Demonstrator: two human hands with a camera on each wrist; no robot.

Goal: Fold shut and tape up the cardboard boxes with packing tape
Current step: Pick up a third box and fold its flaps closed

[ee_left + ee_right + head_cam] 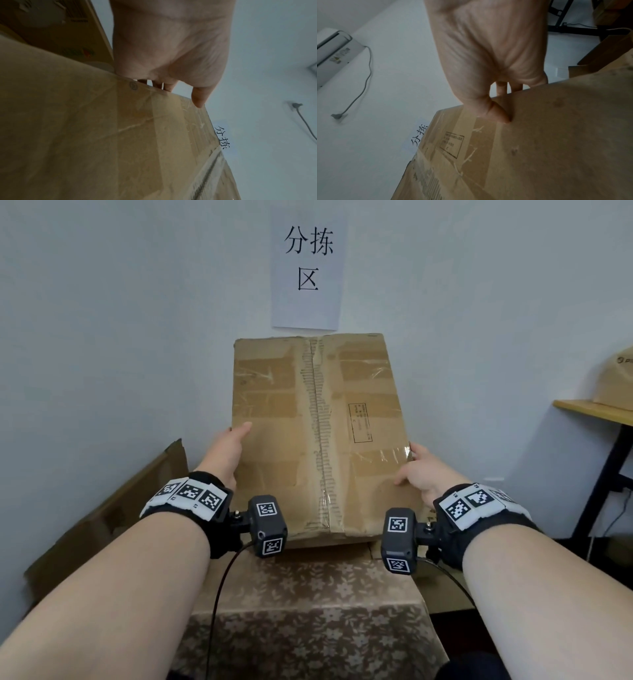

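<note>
Both hands are placed on the box [318, 433], one on each side. The left hand [224, 455] is laid against the left edge, with the thumb on the top face and the fingers [169, 85] reaching down behind the edge, so the edge is gripped. The right hand [423, 470] is set at the right edge, near the front corner; its thumb is pressed on the top face, and its fingers [501, 88] are seen going down the side wall, so this edge is gripped too.

The box is closed, and its top seam [320, 440] is covered by clear tape running from the near end to the far end. More strips of tape are seen across the top. A printed frame [360, 422] is marked on the right half. The box is resting on the worktop [308, 611], which is covered with a flowered cloth, and its far end is close to the wall [120, 320]. It cannot be told whether the box touches the wall.

A paper sign [308, 268] with black characters is fixed on the wall above the box. A flat piece of cardboard [102, 518] is leaned at the left. At the far right, another box [616, 381] is kept on a shelf [596, 410].
</note>
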